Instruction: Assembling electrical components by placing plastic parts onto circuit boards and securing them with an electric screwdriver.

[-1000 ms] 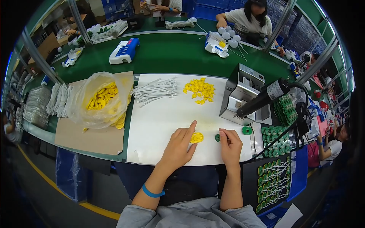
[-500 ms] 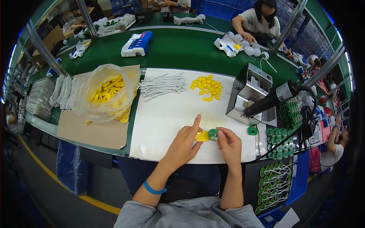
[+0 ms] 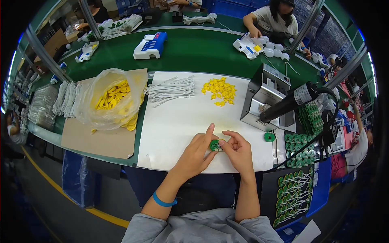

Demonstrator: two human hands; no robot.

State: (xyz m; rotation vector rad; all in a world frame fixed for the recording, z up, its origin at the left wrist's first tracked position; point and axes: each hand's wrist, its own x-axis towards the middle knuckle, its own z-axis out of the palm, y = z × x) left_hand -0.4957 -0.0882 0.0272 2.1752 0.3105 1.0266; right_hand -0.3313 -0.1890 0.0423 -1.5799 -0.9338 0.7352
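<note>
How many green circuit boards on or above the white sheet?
2: one green circuit board between left hand and right hand, second board in front of the metal fixture. Hands may hide more.

Right hand (image 3: 239,152) is moving leftward, closing in on left hand (image 3: 193,156). Green circuit board (image 3: 215,146) is shifting with it, now covering yellow oval piece. Right thumb is resting at board's right end; right forefinger is lifting clear. Across bench, blue-and-white case (image 3: 150,45) and open white casing (image 3: 247,46) are sliding rightward; co-worker's hand (image 3: 254,32) is drawing nearer that casing.
</note>
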